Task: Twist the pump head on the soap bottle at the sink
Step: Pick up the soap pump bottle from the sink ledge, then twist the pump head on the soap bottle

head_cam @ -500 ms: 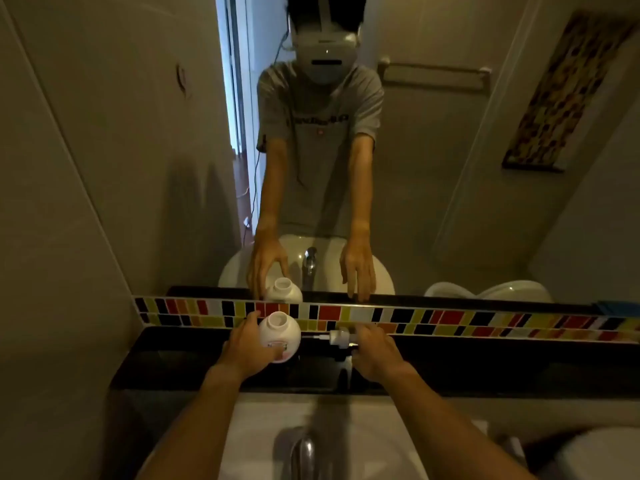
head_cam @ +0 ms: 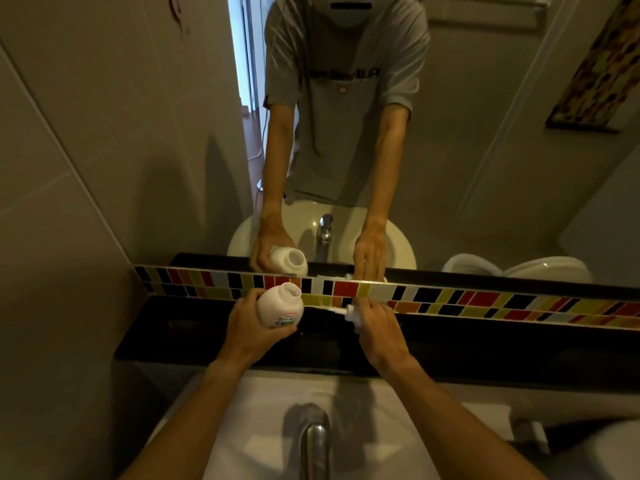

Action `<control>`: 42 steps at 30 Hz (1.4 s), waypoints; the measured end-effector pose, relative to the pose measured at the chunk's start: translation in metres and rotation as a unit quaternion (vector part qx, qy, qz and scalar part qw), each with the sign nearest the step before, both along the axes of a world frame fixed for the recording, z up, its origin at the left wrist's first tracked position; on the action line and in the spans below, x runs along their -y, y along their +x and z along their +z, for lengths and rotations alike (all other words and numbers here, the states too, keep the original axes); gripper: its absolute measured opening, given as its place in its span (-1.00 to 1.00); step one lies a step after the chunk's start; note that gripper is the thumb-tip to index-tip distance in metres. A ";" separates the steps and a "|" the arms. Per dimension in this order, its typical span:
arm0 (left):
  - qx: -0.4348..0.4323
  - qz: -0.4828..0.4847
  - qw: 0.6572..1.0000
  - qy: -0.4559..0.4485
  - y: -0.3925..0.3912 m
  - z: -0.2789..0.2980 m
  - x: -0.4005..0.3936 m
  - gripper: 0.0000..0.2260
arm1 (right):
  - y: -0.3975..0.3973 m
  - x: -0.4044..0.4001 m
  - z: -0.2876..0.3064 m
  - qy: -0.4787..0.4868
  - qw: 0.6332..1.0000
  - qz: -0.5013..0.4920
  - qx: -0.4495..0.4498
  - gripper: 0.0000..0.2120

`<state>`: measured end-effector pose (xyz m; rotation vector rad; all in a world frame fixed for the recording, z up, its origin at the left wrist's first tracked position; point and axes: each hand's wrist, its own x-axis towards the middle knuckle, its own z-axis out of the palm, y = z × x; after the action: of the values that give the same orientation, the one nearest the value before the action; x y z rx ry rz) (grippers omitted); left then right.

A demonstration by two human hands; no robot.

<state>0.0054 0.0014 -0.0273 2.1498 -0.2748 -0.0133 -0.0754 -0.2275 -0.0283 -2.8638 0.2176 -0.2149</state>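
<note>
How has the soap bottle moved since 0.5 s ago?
Yes. The soap bottle has tipped, its mouth now leaning right toward the pump head; against the tile strip it has hardly shifted.

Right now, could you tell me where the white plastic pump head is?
In the head view, the white plastic pump head is off the soap bottle, held by the right hand beside the coloured tile strip.
</note>
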 end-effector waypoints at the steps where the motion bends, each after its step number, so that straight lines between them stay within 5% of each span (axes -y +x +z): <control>1: 0.015 0.007 1.000 0.020 -0.001 0.003 -0.005 -0.34 | -0.003 0.003 0.004 0.003 1.000 0.002 0.019 -0.58; 8: 0.096 -0.060 0.988 0.108 -0.030 0.034 -0.015 -0.29 | -0.028 -0.006 0.055 -0.007 0.995 0.014 0.093 -0.54; 24: 0.100 -0.117 0.985 0.080 -0.087 0.077 0.018 -0.32 | -0.065 -0.056 0.105 -0.124 0.983 0.120 0.059 -0.46; 28: 0.057 -0.091 0.994 0.029 -0.090 0.083 0.017 -0.31 | -0.072 -0.056 0.107 -0.148 0.963 0.141 0.178 -0.33; 31: 0.006 -0.080 0.996 -0.047 -0.090 0.088 0.016 -0.30 | -0.084 -0.061 0.104 0.037 0.956 0.108 0.271 -0.78; 33: -0.038 -0.079 0.991 -0.100 -0.089 0.093 0.017 -0.34 | -0.088 -0.065 0.105 0.211 0.940 0.003 0.268 -0.96; 36: -0.075 -0.084 0.985 -0.134 -0.088 0.101 0.020 -0.42 | -0.082 -0.064 0.124 0.506 0.828 -0.131 0.206 -0.90; 38: -0.093 -0.106 0.977 -0.158 -0.090 0.106 0.024 -0.46 | -0.075 -0.062 0.143 0.639 0.751 -0.108 0.129 -0.90; 42: -0.137 -0.152 0.957 -0.206 -0.101 0.116 0.029 -0.59 | -0.064 -0.058 0.168 0.698 0.710 -0.055 0.068 -0.83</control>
<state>-0.0955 -0.0274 0.0891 1.6503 -0.4054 -0.3947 -0.1397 -0.1690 0.1393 -1.2961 0.3236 -0.1598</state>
